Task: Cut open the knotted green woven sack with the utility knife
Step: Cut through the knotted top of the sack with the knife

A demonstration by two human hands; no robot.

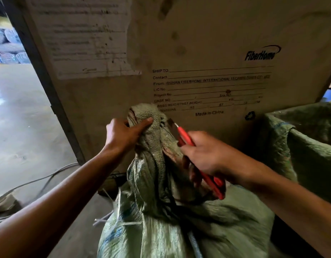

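The left hand [126, 134] grips the knotted neck of the green woven sack [157, 183] upright before a cardboard carton [198, 53], while the right hand [207, 153] holds the red utility knife [187, 138], blade beside the knot; no cut is visible yet.

The sack [179, 229] is being stood in the foreground, directly before a large carton [198, 53], with its knotted neck [148, 116] being held up against the carton's lower face. The left hand [123, 135] is being closed around the left side of the neck; the right hand [207, 153] is being kept to the neck's right, wrapped around the utility knife [187, 138], whose blade tip is being pointed just beside the knot. A second sack [309, 146] is being kept at the right. A cable [31, 183] is being left on the floor [21, 118] at the left.
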